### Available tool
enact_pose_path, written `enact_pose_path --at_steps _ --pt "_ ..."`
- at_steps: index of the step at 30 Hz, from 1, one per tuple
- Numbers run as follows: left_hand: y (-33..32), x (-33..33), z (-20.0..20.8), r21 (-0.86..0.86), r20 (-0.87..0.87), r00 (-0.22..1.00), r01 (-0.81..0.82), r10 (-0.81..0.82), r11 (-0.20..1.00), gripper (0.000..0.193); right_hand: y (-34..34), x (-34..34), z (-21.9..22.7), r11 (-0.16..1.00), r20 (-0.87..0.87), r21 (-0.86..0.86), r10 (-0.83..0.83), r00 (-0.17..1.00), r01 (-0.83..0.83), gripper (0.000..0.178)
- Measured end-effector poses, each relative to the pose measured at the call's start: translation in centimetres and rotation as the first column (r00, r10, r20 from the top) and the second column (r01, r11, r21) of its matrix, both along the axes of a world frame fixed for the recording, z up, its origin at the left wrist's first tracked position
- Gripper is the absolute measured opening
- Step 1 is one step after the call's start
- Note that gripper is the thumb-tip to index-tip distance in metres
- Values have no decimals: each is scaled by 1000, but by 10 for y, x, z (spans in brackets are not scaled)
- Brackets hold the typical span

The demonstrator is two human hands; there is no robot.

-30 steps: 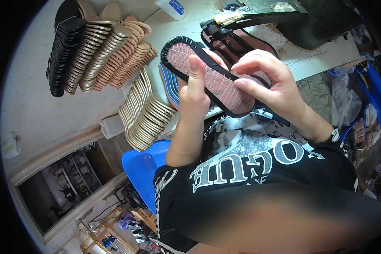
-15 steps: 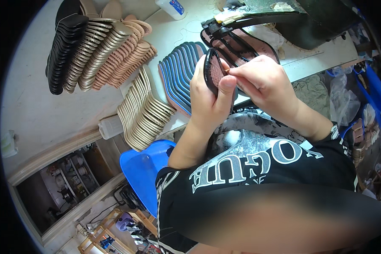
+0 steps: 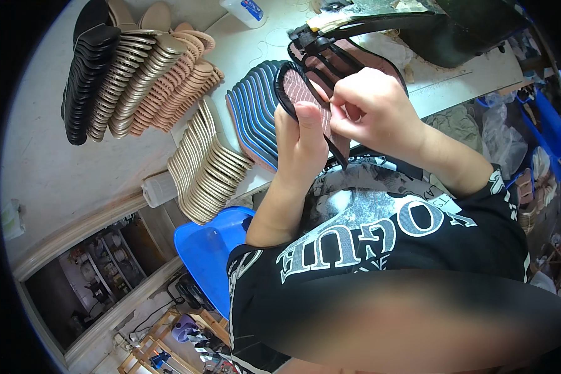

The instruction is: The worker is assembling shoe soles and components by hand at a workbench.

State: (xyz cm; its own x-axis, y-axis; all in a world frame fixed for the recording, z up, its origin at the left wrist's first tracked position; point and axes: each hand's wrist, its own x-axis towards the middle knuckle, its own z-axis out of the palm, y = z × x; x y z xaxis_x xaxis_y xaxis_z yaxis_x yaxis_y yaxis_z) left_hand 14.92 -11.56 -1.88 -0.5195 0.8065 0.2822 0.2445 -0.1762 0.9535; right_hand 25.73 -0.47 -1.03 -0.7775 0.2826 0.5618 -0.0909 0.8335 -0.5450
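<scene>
My left hand (image 3: 301,143) is closed around a shoe sole (image 3: 302,87) with a pink patterned face and a black rim, its thumb lying across that face. The sole is held tilted above the table's near edge. At its right side my right hand (image 3: 377,106) is closed in a pinch, fingertips against the edge; what they hold is too small to make out. Just beyond the hands lies a sandal (image 3: 374,56) with a pink insole and black straps. Left of the held sole stands a row of soles (image 3: 252,115) with black and blue edges.
Farther left on the pale table (image 3: 268,47) are black soles (image 3: 90,93), gold soles (image 3: 209,165) and pinkish ones. A white bottle (image 3: 246,12) stands at the back, a large dark object (image 3: 461,31) at the far right. A blue chair (image 3: 209,249) is at lower left.
My left hand has turned the sole so that more of its pink face shows. My right hand has shifted slightly left, still pinching at its edge. The whole view has moved a little.
</scene>
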Motion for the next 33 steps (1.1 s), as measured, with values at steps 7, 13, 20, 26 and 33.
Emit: enact_pose_path --at_steps 7,13,20,26,33 --pt "-3 -12 -1 -6 243 957 -159 155 987 72 19 17 -8 727 9 -686 48 999 -28 12" --pt "4 2 4 66 110 985 -140 132 988 58 6 6 -7 950 -4 -307 65 998 -63 20" --pt "4 5 2 97 0 991 -132 132 987 60 7 9 12 991 40 130 32 999 -37 9" --pt "8 7 3 87 -53 992 -113 117 990 59 6 2 8 988 43 147 -47 998 40 12" --pt "6 -4 11 70 352 930 -139 106 988 54 34 2 -13 572 -127 -806 82 988 -151 11"
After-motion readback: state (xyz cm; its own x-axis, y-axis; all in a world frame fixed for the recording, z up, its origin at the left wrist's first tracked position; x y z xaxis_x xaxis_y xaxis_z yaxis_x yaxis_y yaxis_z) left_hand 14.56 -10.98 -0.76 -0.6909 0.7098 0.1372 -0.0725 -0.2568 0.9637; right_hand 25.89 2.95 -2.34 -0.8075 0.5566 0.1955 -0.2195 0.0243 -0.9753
